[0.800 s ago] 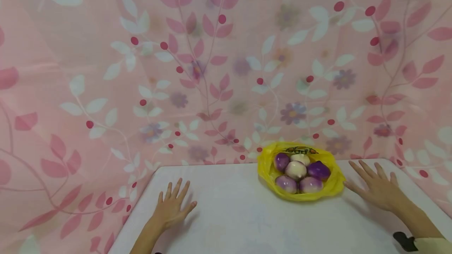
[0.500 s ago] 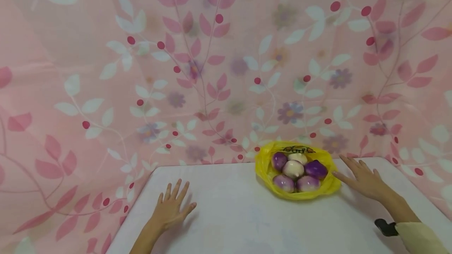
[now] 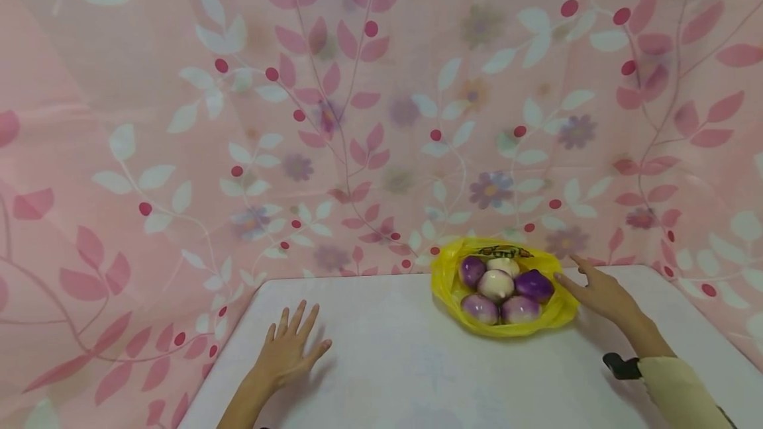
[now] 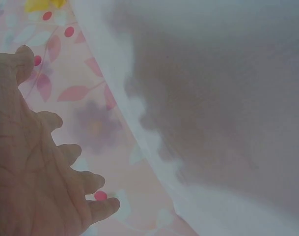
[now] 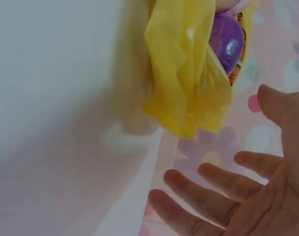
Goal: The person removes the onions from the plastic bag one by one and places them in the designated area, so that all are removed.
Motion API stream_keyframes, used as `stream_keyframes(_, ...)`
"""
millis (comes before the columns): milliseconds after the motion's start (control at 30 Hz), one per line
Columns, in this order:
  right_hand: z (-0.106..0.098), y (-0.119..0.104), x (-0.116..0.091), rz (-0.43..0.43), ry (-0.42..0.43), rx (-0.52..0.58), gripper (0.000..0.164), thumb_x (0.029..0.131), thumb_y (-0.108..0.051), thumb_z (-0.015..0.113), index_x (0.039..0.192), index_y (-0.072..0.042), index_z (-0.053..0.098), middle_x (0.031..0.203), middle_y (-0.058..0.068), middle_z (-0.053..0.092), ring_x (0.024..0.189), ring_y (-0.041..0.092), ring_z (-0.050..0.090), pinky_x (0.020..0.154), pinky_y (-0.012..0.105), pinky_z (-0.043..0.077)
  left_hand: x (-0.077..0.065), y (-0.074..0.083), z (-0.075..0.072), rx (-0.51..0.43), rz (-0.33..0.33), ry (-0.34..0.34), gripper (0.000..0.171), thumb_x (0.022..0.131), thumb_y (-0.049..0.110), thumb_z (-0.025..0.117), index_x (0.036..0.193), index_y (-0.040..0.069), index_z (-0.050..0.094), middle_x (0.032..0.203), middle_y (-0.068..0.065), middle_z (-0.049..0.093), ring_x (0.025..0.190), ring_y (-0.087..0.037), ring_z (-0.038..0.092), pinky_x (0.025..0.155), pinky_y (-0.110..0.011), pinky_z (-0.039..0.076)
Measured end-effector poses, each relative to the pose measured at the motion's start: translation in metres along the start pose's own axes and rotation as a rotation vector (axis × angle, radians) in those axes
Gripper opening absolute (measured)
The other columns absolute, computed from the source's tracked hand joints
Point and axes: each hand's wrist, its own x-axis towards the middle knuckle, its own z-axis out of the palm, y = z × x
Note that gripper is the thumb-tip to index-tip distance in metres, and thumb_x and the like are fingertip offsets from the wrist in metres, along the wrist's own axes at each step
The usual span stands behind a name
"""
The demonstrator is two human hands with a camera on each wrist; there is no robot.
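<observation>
A yellow plastic bag [image 3: 507,330] lies with its mouth spread on the right side of the white table [image 3: 381,363]. Inside it sit several glossy, round, onion-like vegetables in purple and white, the darkest purple one [image 3: 534,285] on the right. My right hand [image 3: 603,294] hovers at the bag's right edge with fingers spread, holding nothing. In the right wrist view, a gap shows between its fingers and the bag [image 5: 181,59]. My left hand [image 3: 285,355] is above the table's left part, palm down, fingers spread and straight, with nothing in it.
A pink floral curtain [image 3: 357,151] hangs right behind the table's far edge. The bag stands close to that edge. A black band [image 3: 622,367] shows at my right wrist beside a light sleeve [image 3: 679,389].
My right hand has moved left, from beside the bag to over its right edge. The left hand keeps its place. The bag and vegetables stay put, while the view shifts slightly.
</observation>
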Motion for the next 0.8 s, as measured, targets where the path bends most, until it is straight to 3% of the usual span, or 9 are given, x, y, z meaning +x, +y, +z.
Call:
stream_keyframes(200,-0.003,-0.009,0.001,0.039,0.001,0.005,0.085,0.099,-0.058,0.044,0.145,0.012,0.027,0.127,0.043,0.047,0.105,0.061,0.051,0.075,0.065,0.047,-0.002,-0.001,-0.002,0.002,-0.002,0.004,0.079,0.095,0.068,0.042,0.156,0.019,0.030,0.161,-0.013,0.022,0.142,-0.051,0.018,0.104,-0.072,0.020)
stream_keyframes(400,0.000,-0.015,0.002,0.110,-0.074,0.095,0.087,0.100,-0.058,0.042,0.140,0.018,0.027,0.120,0.042,0.053,0.072,0.030,0.066,0.059,0.040,0.055,-0.002,-0.003,0.000,0.008,-0.006,0.003,0.079,0.094,0.069,0.042,0.156,0.021,0.029,0.160,-0.012,0.024,0.142,-0.051,0.020,0.105,-0.071,0.021)
stream_keyframes(600,0.004,-0.017,0.003,0.146,-0.090,0.147,0.086,0.100,-0.056,0.042,0.138,0.019,0.029,0.119,0.042,0.051,0.066,0.022,0.065,0.059,0.039,0.056,-0.003,-0.004,-0.001,0.013,-0.006,0.001,0.080,0.094,0.069,0.043,0.156,0.021,0.029,0.160,-0.012,0.025,0.141,-0.051,0.021,0.104,-0.071,0.022)
stream_keyframes(800,0.008,-0.015,0.004,0.173,-0.080,0.176,0.067,0.101,-0.037,0.051,0.134,0.019,0.033,0.105,0.037,0.058,0.064,0.022,0.064,0.058,0.038,0.057,-0.004,-0.005,-0.001,0.004,0.005,-0.001,0.080,0.094,0.068,0.044,0.156,0.020,0.029,0.160,-0.013,0.025,0.140,-0.053,0.022,0.104,-0.070,0.024)
